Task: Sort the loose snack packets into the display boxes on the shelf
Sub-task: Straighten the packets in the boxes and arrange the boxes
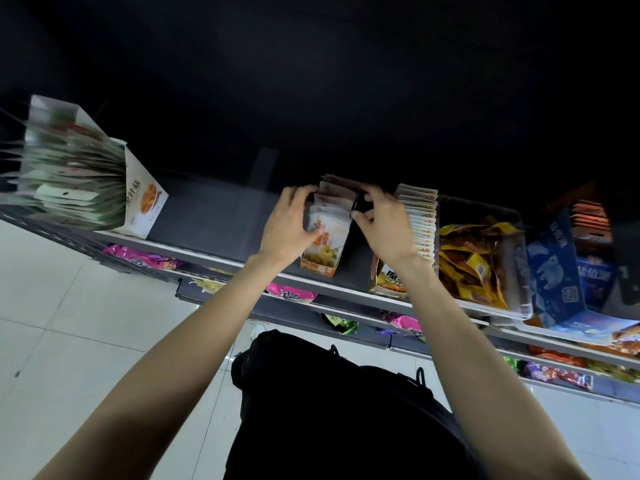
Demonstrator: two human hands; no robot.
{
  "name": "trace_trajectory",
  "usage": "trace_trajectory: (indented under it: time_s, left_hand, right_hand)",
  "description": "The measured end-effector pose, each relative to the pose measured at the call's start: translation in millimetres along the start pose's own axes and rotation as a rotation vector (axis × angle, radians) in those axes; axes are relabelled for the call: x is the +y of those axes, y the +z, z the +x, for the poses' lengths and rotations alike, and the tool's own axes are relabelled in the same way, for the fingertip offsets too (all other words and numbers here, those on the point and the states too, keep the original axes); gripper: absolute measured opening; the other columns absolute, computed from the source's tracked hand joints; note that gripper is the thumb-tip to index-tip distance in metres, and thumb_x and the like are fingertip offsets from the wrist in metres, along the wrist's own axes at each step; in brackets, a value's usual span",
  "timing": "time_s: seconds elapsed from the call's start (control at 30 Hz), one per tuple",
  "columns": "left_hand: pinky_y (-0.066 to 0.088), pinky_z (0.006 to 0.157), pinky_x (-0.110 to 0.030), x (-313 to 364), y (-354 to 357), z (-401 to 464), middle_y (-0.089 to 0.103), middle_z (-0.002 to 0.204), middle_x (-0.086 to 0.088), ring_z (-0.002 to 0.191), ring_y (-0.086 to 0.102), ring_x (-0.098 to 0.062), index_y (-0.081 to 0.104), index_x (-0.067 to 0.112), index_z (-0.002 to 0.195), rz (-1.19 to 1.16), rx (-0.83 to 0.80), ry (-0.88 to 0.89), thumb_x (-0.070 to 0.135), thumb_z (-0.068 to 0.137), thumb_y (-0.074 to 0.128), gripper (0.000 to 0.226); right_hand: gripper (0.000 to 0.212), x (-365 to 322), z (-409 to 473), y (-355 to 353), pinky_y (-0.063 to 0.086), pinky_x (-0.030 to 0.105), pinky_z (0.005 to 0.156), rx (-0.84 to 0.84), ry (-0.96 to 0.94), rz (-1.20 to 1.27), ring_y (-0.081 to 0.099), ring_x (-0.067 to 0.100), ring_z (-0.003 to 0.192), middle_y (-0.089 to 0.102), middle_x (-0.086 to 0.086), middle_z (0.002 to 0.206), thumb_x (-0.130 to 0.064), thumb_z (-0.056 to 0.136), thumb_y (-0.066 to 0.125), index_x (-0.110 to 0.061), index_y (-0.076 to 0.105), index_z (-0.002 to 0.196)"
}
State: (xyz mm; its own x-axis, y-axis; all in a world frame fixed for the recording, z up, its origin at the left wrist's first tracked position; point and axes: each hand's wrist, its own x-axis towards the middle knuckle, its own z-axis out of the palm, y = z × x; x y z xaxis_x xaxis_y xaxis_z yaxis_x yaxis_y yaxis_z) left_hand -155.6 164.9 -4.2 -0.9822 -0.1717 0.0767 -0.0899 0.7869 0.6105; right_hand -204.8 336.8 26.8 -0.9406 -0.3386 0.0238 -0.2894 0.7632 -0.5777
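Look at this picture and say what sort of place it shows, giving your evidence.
Most likely a small shop's snack aisle. Tiered shelves hold display boxes of identical packets, a clear bin holds yellow snack packets, and more bagged snacks lie on the lower tiers.

Left hand and right hand raised, fingers curled.
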Motion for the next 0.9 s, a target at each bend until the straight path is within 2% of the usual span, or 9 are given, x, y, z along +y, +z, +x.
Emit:
trace_trajectory:
  time_s: [0.07,0.13,0.27,0.33,0.47,0.6,0.7,0.8,0.9]
  left_hand:
    - [0.050,0.090,-0.035,-4,7,-8,0.047,0.130,-0.006,0.108,0.057,-0.017,0.039,0.016,0.139,-0.098,-0.006,-0.106,0.028,0.076,0.076,0.074]
    - [0.048,0.095,-0.039,-6,12,-16,0.051,0.131,-0.008,0.112,0.057,-0.020,0.040,0.013,0.141,-0.134,-0.019,-0.152,0.027,0.081,0.073,0.070]
    - [0.048,0.096,-0.040,6,19,-30,0.061,0.123,-0.009,0.111,0.060,-0.023,0.046,0.010,0.137,-0.333,-0.012,-0.117,0.005,0.087,0.062,0.053]
    - [0.050,0.095,-0.035,9,22,-31,0.065,0.118,-0.008,0.108,0.062,-0.022,0.047,0.011,0.136,-0.418,0.010,-0.176,0.001,0.087,0.059,0.051]
    - [0.050,0.091,-0.023,6,23,-26,0.067,0.114,-0.006,0.101,0.064,-0.013,0.050,0.012,0.134,-0.455,0.054,-0.242,0.007,0.092,0.058,0.044]
    - [0.053,0.081,-0.020,5,13,-14,0.070,0.101,-0.002,0.087,0.066,-0.002,0.059,0.013,0.126,-0.573,0.158,-0.194,0.014,0.090,0.062,0.036]
    - [0.053,0.087,-0.024,-1,12,-8,0.064,0.119,-0.005,0.105,0.063,-0.008,0.052,0.013,0.133,-0.676,0.117,-0.158,0.006,0.089,0.062,0.046]
    - [0.046,0.101,-0.031,-6,20,-3,0.045,0.141,-0.009,0.126,0.048,-0.014,0.036,0.012,0.143,-0.586,0.046,-0.250,-0.003,0.083,0.064,0.068]
    - [0.038,0.108,-0.040,-7,25,-3,0.041,0.145,-0.008,0.133,0.041,-0.021,0.029,0.012,0.147,-0.421,-0.016,-0.277,0.006,0.085,0.064,0.071]
  right_hand:
    - [0.051,-5,-13,8,0.050,0.038,0.090,-0.027,0.054,-0.002,0.061,0.031,0.104,0.055,0.017,0.127,-0.011,0.094,0.054,-0.011,0.038,0.142]
    - [0.058,-10,-23,17,0.049,0.041,0.089,-0.109,0.065,-0.020,0.060,0.034,0.103,0.052,0.020,0.127,-0.010,0.094,0.051,-0.013,0.028,0.147]
    - [0.064,-11,-28,30,0.046,0.039,0.090,-0.207,0.098,-0.037,0.057,0.035,0.105,0.045,0.017,0.130,-0.015,0.094,0.055,-0.013,0.023,0.149]
    - [0.058,-10,-28,34,0.045,0.039,0.091,-0.178,0.124,-0.063,0.056,0.035,0.109,0.045,0.016,0.130,-0.018,0.094,0.056,-0.010,0.030,0.146]
    - [0.039,-13,-20,34,0.047,0.039,0.089,-0.125,0.134,-0.066,0.059,0.035,0.106,0.055,0.016,0.122,-0.020,0.094,0.057,-0.006,0.050,0.129]
    - [0.031,-12,-13,27,0.052,0.033,0.084,-0.031,0.198,0.139,0.065,0.022,0.093,0.067,0.010,0.104,-0.024,0.090,0.064,-0.007,0.062,0.114]
    - [0.036,-14,-10,21,0.047,0.018,0.084,-0.019,0.308,0.379,0.058,0.009,0.089,0.066,0.007,0.103,-0.017,0.086,0.069,-0.004,0.060,0.117]
    - [0.054,-15,-4,22,0.043,0.019,0.093,-0.057,0.361,0.516,0.058,0.014,0.109,0.058,0.009,0.126,-0.006,0.086,0.066,-0.005,0.046,0.136]
    - [0.052,-9,-4,29,0.041,0.025,0.101,-0.043,0.315,0.406,0.054,0.019,0.120,0.049,0.012,0.136,-0.004,0.091,0.056,-0.008,0.041,0.140]
